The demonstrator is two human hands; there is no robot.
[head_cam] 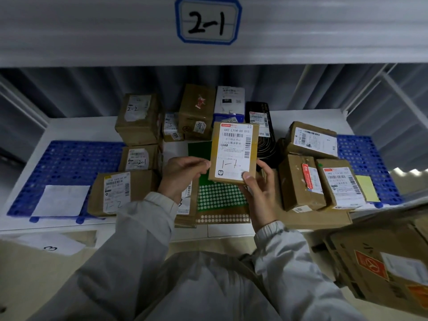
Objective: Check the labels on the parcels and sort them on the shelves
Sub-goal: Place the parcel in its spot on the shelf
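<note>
Both hands pinch the parcel (234, 154), left hand (183, 174) at its left edge, right hand (259, 193) at the lower right corner, upright above the shelf (76, 130). Keep the thumb off the handwritten 1-1, and match it to a shelf tag, not 2-1 (208, 20)

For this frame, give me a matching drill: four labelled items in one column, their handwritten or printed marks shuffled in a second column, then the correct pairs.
Items
1. small parcel held up by the left hand and right hand
2. shelf sign on the upper shelf edge
3. tall box at the back left
4. front-left box on the blue mat

Marks
A. 2-2
B. 1-2
C. 1-1
D. 2-1

Pairs: 1-C, 2-D, 3-A, 4-B
</note>
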